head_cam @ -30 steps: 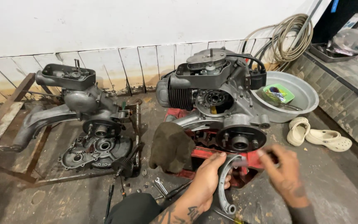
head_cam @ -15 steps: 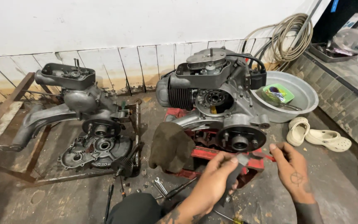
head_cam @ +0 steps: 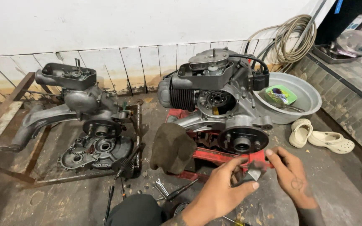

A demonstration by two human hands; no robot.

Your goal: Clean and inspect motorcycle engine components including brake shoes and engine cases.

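My left hand (head_cam: 221, 194) and my right hand (head_cam: 292, 175) meet low in front of a scooter engine (head_cam: 218, 96). The engine sits on a red stand (head_cam: 214, 155). Between the fingertips of both hands is a small grey piece (head_cam: 255, 171), with my left thumb and fingers closed under it and my right fingers pinching its right edge. Something dark shows behind my left fingers, and I cannot tell what it is. A round drum hub (head_cam: 243, 141) on the engine is just above my hands. A dark rag (head_cam: 171, 146) hangs on the stand to the left.
A second engine (head_cam: 84, 100) with an open case (head_cam: 97, 148) rests in a rusty frame (head_cam: 5, 121) at left. Wrenches (head_cam: 162, 188) and a screwdriver (head_cam: 109, 201) lie on the floor. At right are a metal basin (head_cam: 308, 100), pale clogs (head_cam: 319, 138) and a coiled hose (head_cam: 294, 37).
A second ago my left hand held a curved metal part upright. That part is now out of sight, and both hands have closed together on the small grey piece.
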